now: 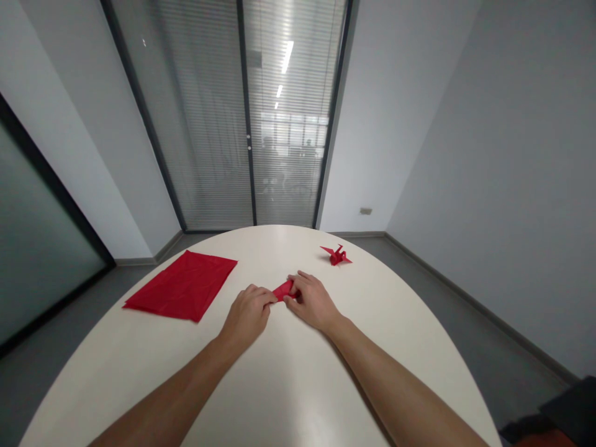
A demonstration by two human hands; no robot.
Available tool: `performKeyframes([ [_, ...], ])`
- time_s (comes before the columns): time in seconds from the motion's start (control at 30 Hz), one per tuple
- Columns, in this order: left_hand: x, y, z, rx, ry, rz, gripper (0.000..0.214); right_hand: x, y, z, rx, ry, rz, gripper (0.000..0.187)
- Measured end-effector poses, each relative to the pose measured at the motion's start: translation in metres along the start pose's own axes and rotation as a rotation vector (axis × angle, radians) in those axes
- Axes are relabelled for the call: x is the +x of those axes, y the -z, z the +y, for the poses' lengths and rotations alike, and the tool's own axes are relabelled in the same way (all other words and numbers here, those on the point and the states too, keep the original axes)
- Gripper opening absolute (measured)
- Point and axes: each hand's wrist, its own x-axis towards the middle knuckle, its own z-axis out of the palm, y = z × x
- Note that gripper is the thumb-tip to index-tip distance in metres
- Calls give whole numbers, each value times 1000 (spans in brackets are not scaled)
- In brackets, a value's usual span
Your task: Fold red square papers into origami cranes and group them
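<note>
A small, partly folded piece of red paper (284, 289) lies on the white table (288, 385) between my hands. My left hand (246, 313) pinches its near left end with curled fingers. My right hand (313, 300) presses down on its right side, fingers bent over it. Most of the paper is hidden under my fingers. A finished red paper crane (336, 254) stands a little beyond my right hand. A stack of flat red paper sheets (183, 284) lies to the left of my left hand.
The table is round and its far edge curves just past the crane. Beyond it are a grey floor, white walls and a glass door with blinds (246, 118). A dark object (559, 413) sits at the lower right corner.
</note>
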Motion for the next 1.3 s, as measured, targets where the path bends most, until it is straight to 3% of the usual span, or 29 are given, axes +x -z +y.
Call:
performKeyframes([
  [0.4,-1,3,1,43,158,19,29,-1,4,-1,41,-8,-56,2],
  [0.63,0,9,4,149,138,-43,29,1,5,0,99,135,-89,19],
  [0.87,-2,17,3,312,129,-69,30,-1,8,-4,95,29,-120,15],
  [1.03,-4,25,19,439,122,-102,33,-1,10,-8,61,-40,-128,14],
  [1.13,-9,20,30,479,160,-113,30,-1,11,-10,18,-26,-129,15],
  [1.3,-16,3,29,476,223,-30,49,1,15,-15,-92,76,-144,21],
])
